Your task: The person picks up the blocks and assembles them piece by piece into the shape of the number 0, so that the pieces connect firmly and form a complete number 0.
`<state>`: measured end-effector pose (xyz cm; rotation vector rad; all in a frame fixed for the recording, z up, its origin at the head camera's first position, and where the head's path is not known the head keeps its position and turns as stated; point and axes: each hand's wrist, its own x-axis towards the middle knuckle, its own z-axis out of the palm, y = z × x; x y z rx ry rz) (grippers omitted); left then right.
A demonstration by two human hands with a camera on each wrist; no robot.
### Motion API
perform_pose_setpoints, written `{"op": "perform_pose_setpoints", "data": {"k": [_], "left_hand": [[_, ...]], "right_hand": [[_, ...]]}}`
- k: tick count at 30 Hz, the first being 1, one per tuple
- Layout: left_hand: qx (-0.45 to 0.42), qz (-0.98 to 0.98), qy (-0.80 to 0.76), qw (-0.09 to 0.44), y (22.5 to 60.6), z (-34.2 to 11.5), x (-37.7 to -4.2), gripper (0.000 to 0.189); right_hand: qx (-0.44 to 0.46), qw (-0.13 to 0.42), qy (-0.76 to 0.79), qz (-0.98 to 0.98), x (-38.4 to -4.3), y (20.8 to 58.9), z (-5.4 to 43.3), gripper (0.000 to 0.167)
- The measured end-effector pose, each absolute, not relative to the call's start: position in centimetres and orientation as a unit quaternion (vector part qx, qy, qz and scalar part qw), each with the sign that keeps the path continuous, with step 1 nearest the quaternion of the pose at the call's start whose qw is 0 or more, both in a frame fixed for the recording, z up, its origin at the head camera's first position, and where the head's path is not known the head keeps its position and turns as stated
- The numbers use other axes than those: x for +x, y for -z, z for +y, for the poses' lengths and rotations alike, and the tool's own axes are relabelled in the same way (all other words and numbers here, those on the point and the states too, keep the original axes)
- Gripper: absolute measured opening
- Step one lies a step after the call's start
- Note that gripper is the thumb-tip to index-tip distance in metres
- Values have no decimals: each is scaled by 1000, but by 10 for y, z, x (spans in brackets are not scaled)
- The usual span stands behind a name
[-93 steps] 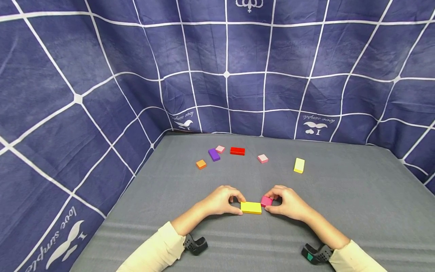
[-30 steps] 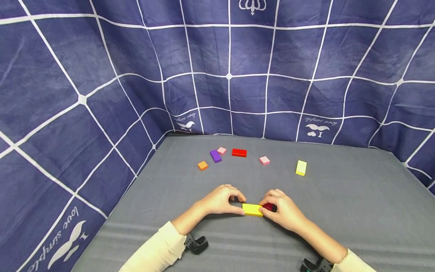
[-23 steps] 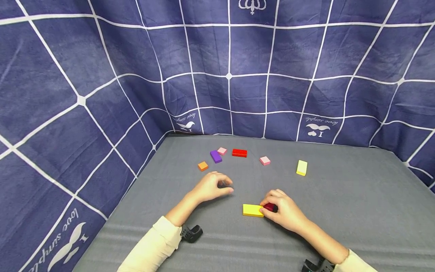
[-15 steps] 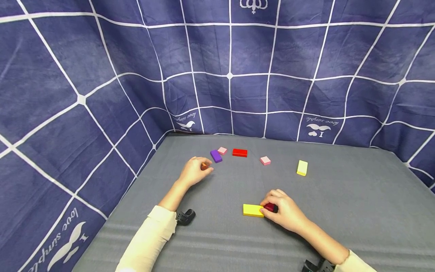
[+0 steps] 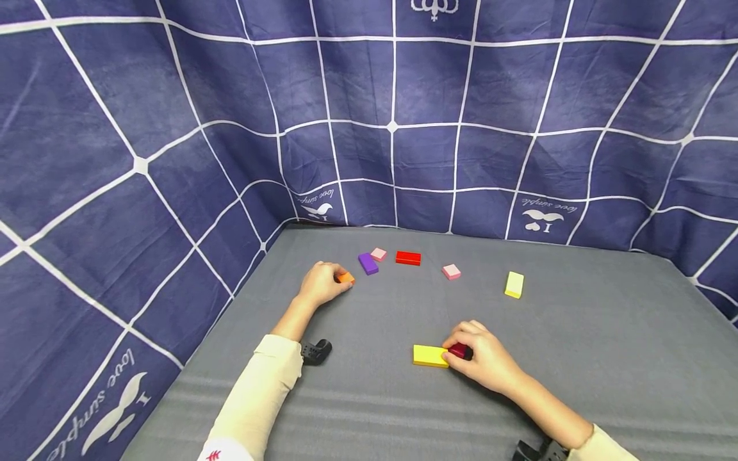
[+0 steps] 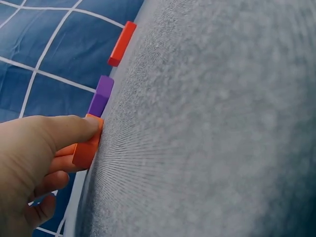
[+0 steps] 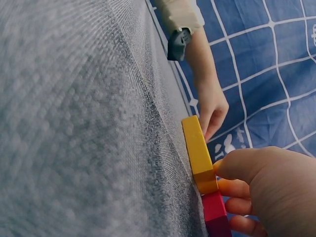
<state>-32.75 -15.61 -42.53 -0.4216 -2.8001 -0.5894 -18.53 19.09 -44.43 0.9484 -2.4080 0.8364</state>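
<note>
At the left of the table, my left hand has thumb and fingers around a small orange block. The left wrist view shows the thumb against one face of that orange block and fingers behind it. Nearer to me, my right hand pinches the right end of a flat yellow block between thumb and index finger. A magenta block lies under this hand, partly covered. It meets the yellow block end to end in the right wrist view.
Beyond the hands lie a purple block, a light pink block, a red block, another light pink block and a pale yellow block. A blue gridded curtain bounds the grey table at the back and left.
My left hand has let go of the yellow block, moved away to the left and taken hold of the orange block. The right hand has shifted from the magenta block onto the yellow one's end.
</note>
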Motion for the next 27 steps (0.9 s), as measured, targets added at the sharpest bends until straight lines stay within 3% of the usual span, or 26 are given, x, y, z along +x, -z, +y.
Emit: {"op": "perform_pose_setpoints", "data": {"k": [13,27], "left_hand": [[-116,-955,243,123,433,-156,-326,27],[-177,-941,268,107,421,-134,-304,28]], "right_hand": [[341,191,-305,-869,-184,444,193,11],[337,203,-301,-869,-185,444,191,17]]}}
